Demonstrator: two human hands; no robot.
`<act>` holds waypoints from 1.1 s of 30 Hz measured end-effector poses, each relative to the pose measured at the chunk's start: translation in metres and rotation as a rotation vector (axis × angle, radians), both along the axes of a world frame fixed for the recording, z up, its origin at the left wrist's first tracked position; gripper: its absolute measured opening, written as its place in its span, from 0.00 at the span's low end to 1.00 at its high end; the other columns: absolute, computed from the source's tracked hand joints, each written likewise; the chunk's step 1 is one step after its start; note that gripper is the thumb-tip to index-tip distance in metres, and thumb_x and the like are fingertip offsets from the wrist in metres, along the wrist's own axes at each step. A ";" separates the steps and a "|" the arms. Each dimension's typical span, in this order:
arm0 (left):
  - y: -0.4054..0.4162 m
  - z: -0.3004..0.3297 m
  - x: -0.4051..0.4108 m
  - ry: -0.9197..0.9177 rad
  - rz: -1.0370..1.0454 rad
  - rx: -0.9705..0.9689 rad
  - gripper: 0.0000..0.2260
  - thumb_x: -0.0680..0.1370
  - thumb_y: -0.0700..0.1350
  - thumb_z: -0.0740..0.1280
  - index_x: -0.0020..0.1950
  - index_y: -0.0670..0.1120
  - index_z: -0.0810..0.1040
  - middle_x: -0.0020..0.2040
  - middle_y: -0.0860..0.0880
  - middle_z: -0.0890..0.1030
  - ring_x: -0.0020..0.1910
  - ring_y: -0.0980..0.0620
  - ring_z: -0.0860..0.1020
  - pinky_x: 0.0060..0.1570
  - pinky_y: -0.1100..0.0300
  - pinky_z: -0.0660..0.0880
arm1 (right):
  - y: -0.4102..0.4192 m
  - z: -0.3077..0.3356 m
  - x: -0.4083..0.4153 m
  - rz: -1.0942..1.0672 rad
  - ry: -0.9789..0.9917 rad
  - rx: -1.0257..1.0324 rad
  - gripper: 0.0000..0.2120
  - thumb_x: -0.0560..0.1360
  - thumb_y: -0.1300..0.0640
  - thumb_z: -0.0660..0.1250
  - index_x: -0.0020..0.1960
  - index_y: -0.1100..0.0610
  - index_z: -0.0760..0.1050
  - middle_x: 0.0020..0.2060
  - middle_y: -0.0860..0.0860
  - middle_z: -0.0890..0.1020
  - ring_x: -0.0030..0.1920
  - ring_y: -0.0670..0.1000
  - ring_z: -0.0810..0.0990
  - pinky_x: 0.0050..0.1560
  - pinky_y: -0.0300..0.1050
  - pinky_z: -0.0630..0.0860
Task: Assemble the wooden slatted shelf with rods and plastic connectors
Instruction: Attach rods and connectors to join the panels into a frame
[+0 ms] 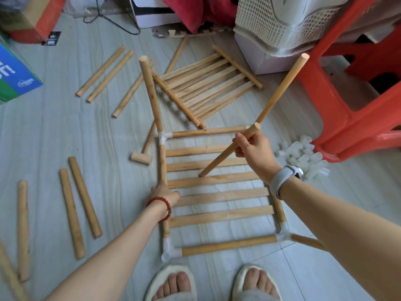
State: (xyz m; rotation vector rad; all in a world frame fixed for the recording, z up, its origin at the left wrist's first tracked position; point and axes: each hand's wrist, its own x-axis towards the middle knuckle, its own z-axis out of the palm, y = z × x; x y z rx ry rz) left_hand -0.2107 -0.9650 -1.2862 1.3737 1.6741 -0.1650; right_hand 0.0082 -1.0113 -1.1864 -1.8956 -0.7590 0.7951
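Observation:
A partly built shelf frame [217,181] lies on the floor: wooden slats between rods joined by white plastic connectors [166,135]. Upright rods [150,92] rise from the two far corners, and another sticks out of the near right connector. My left hand [166,193] grips the frame's left side rod. My right hand [251,146] grips a loose rod [217,160] held slanted above the slats, its lower end near the middle of the frame. A second slatted panel [208,85] lies beyond the frame.
Several loose rods [84,196] lie on the floor at left. A wooden mallet [142,157] rests left of the frame. A pile of white connectors [303,155] sits beside a red plastic stool [351,105]. A white basket and boxes stand behind. My slippered feet are at the bottom.

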 end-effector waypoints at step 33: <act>-0.090 0.051 -0.034 -0.320 -0.431 0.045 0.20 0.77 0.37 0.64 0.68 0.47 0.72 0.60 0.51 0.76 0.49 0.55 0.74 0.53 0.64 0.70 | -0.138 0.071 -0.061 0.611 -0.208 -0.080 0.04 0.76 0.61 0.65 0.48 0.59 0.78 0.39 0.55 0.83 0.38 0.50 0.82 0.47 0.51 0.79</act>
